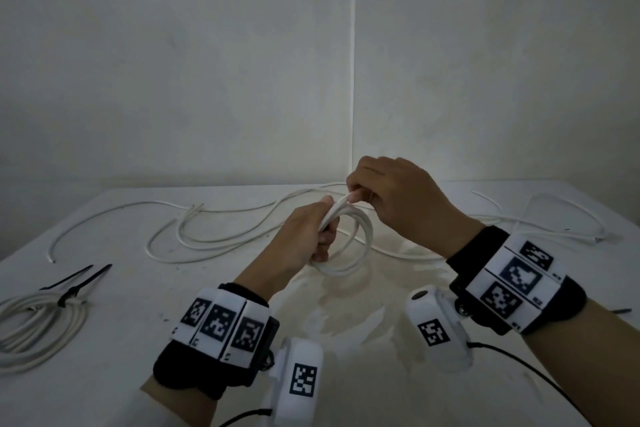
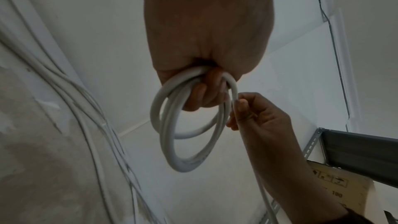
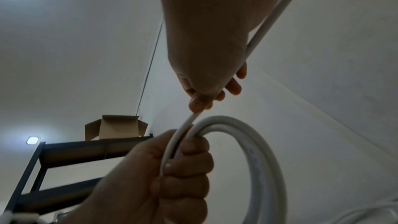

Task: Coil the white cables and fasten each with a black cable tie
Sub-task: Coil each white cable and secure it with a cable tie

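Smooth white cable, matt table, brown cardboard

The cable point(image 1: 349, 243) has a smooth, faintly glossy plastic jacket; the table point(image 1: 207, 288) is matt white and scuffed; the box point(image 3: 116, 129) is dull brown cardboard on a dark metal shelf point(image 3: 86, 147).

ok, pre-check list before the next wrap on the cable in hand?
1. left hand holds the coil: ok.
2. right hand pinches the feeding strand: ok.
3. Loops bunched together in the grip: ok.
4. Slack left on the table: ok, strand trails off behind the right hand.
5. Spare black cable ties in reach: ok, near the tied bundle.
6. Tail free of tangles: cannot tell.
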